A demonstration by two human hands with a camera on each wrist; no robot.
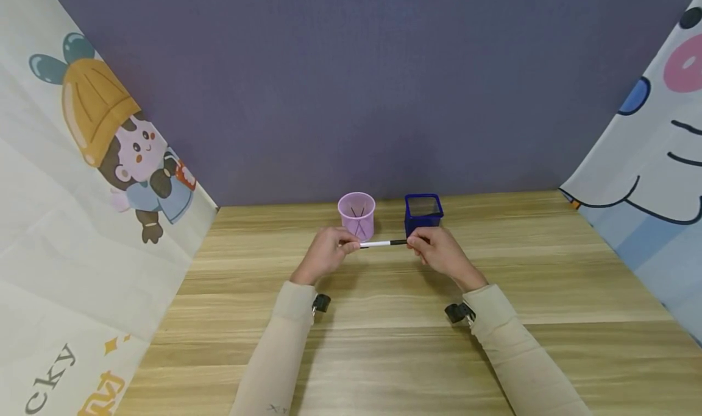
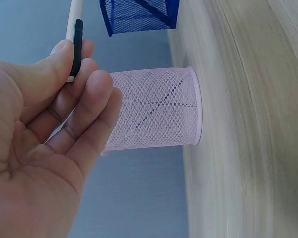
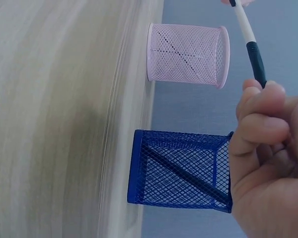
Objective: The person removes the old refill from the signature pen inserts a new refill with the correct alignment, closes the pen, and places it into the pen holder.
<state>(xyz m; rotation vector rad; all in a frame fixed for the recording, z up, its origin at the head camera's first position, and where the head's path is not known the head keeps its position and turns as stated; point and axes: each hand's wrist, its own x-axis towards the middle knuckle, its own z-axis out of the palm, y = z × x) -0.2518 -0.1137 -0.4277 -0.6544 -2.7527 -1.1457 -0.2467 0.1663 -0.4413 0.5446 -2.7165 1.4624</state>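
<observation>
A pen (image 1: 378, 243) with a white barrel and black ends is held level above the table between both hands. My left hand (image 1: 327, 254) pinches its clip end between thumb and fingers; the black clip shows in the left wrist view. The opposite black end is pinched by my right hand (image 1: 443, 254), whose fingers hide the tip. Just behind the left hand stands a round pink mesh pen cup (image 2: 154, 119), with thin dark crossing lines on it. Behind the right hand is a square blue mesh pen holder (image 3: 188, 153) with a dark, slim stick leaning inside.
Both containers stand near the back edge of the wood-grain table (image 1: 378, 355), against a grey-blue upright panel (image 1: 351, 87). Cartoon-printed white sheets hang at the left (image 1: 55, 221) and right (image 1: 647, 178) sides. Each wrist wears a small black camera.
</observation>
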